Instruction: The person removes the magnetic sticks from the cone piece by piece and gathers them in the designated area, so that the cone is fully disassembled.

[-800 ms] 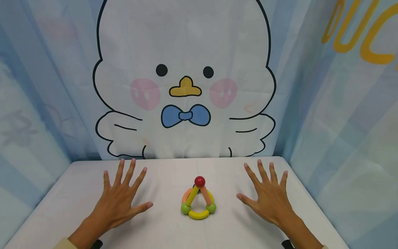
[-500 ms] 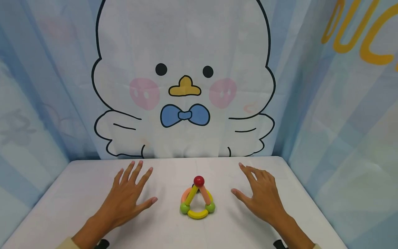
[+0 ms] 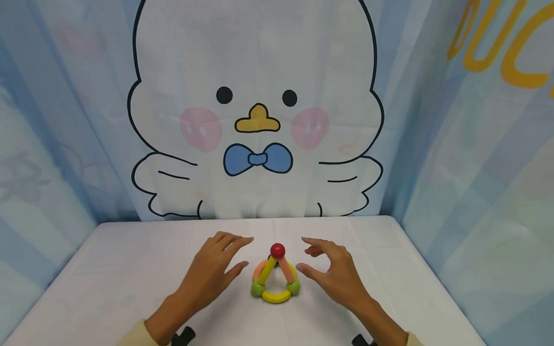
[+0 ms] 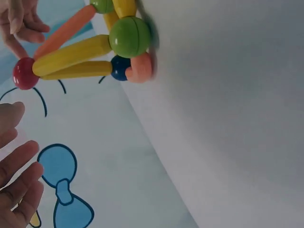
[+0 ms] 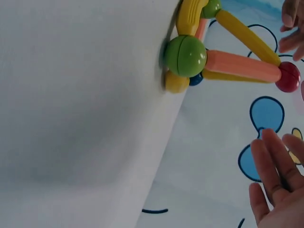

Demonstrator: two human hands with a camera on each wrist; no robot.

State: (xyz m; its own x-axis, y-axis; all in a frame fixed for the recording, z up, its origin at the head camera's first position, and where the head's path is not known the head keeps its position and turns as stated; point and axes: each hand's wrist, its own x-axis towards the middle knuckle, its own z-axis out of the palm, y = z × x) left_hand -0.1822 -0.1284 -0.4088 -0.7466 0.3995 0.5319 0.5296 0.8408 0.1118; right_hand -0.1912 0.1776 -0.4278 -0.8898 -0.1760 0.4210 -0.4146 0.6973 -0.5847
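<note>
A small toy pyramid of rods and balls stands upright on the white table. Its red ball (image 3: 277, 250) is on top, with a yellow rod (image 3: 267, 271) and an orange rod (image 3: 286, 271) sloping down to green balls. Curved yellow and orange pieces join the base; a dark blue ball (image 4: 121, 67) sits at the rear corner. To the left of the toy is my left hand (image 3: 212, 269), thumb apart from the loosely extended fingers. On the other side hovers my right hand (image 3: 335, 274), its fingers slightly bent. Neither hand touches the toy or holds anything.
The white tabletop (image 3: 108, 269) meets a hanging backdrop (image 3: 259, 197) printed with a cartoon bird at its far edge. Pale blue curtains (image 3: 467, 206) flank both sides.
Both hands have moved inward from the sides toward the toy. Their fingers, widely spread before, are now closer together and a little bent. The toy has stayed in place.
</note>
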